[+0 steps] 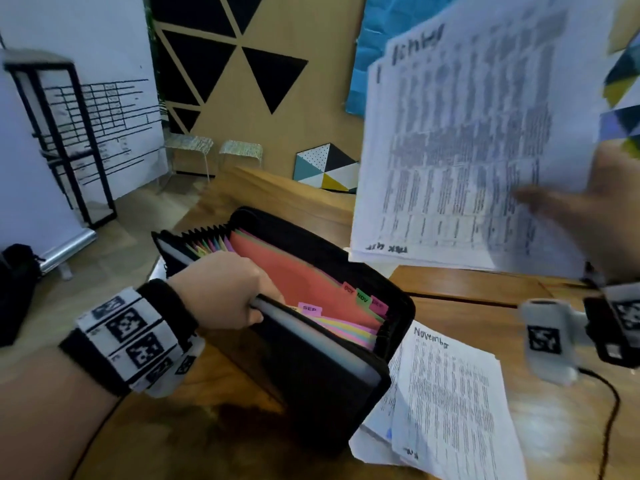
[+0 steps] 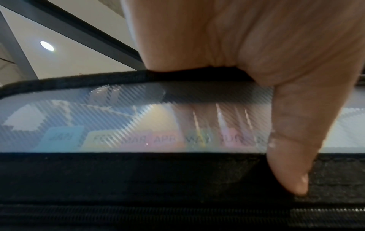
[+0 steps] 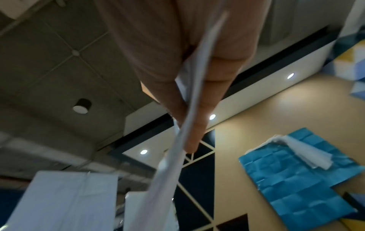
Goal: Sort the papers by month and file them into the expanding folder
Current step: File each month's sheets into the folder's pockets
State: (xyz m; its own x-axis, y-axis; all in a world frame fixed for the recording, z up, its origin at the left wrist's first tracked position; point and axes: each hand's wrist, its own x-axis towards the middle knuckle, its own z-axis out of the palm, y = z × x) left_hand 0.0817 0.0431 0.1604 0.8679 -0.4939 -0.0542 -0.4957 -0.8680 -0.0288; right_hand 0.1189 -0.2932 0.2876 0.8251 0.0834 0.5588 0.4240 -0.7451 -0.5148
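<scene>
Several papers [image 1: 460, 143] — pinched in right grip [image 1: 588, 216].

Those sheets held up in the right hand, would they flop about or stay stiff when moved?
Probably floppy: the held sheets are thin paper, and from the right wrist their edge curves past the right hand. Likely light, since a pinch of thumb and fingers holds them. The sheets look fanned apart, so they may slide.

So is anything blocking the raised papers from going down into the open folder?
Nothing visible. The right hand holds the papers above the expanding folder; the left hand holds its front flap back, leaving the pockets open.
</scene>
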